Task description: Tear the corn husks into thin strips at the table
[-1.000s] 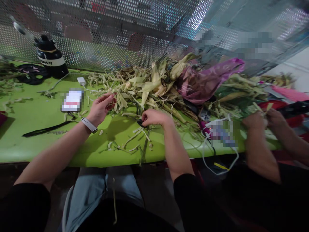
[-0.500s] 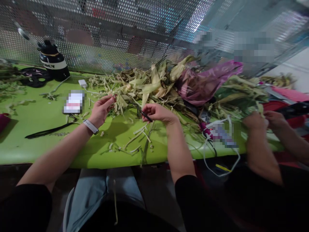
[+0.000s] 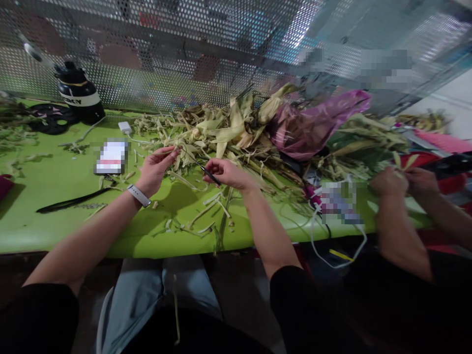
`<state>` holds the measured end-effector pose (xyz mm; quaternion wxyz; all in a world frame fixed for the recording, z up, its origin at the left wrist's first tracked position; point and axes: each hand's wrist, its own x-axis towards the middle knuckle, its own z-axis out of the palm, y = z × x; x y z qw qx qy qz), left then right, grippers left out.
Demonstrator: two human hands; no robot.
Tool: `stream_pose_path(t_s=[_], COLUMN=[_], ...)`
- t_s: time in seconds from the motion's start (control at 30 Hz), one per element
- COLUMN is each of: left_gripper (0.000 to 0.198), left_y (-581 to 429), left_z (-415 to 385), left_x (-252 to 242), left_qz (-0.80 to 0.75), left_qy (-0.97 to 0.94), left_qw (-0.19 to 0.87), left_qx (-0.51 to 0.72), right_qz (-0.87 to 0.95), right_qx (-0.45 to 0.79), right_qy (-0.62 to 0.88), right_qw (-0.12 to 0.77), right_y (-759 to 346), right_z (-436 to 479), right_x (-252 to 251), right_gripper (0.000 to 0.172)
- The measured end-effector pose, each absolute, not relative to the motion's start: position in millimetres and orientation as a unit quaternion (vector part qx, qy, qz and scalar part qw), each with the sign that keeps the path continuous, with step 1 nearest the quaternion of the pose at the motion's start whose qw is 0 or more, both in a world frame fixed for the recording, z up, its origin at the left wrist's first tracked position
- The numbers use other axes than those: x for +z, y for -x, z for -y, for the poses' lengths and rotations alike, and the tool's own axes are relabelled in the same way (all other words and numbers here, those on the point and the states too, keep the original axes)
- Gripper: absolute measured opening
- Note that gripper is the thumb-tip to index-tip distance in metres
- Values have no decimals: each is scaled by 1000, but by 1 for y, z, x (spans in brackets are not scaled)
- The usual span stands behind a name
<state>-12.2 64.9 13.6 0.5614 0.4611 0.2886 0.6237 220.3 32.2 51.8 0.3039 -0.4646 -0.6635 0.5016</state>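
Note:
My left hand point(image 3: 157, 167), with a white watch on the wrist, pinches a pale husk strip point(image 3: 176, 153) at the near edge of a pile of dried corn husks point(image 3: 228, 130). My right hand point(image 3: 226, 173) is closed on a thin dark tool point(image 3: 206, 172) whose tip points up-left toward that strip. Both hands hover just above the green table point(image 3: 55, 221). Loose husk scraps point(image 3: 206, 216) lie below them.
A co-worker's two hands point(image 3: 400, 182) handle husks at the right. A pink plastic bag point(image 3: 313, 123) lies in the pile. A black bottle point(image 3: 79, 96), a blurred phone point(image 3: 110, 156), a white charger point(image 3: 124, 127), a black strap point(image 3: 70, 201) and white cables point(image 3: 339, 246) are also there. Perforated metal walls the back.
My right hand lifted the dark tool off the table and brought it left toward the husk strip. My left hand stretched the strip out. The co-worker's hands shifted slightly.

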Motion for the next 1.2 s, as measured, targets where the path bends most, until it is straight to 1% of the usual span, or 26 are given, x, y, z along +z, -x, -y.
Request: stream_pose_path(t_s=[0.57, 1.2], left_gripper=[25, 29], left_y=[10, 10], left_z=[-61, -60], left_x=[17, 15], left_qz=[-281, -298], left_qy=[-454, -456], left_qw=[573, 580], left_qx=[622, 605], right_qz=[662, 675], right_qx=[505, 490], right_qy=[466, 474], right_qw=[300, 284], right_y=[-222, -225], right_z=[-33, -33], right_x=[52, 53], right_gripper=[46, 42])
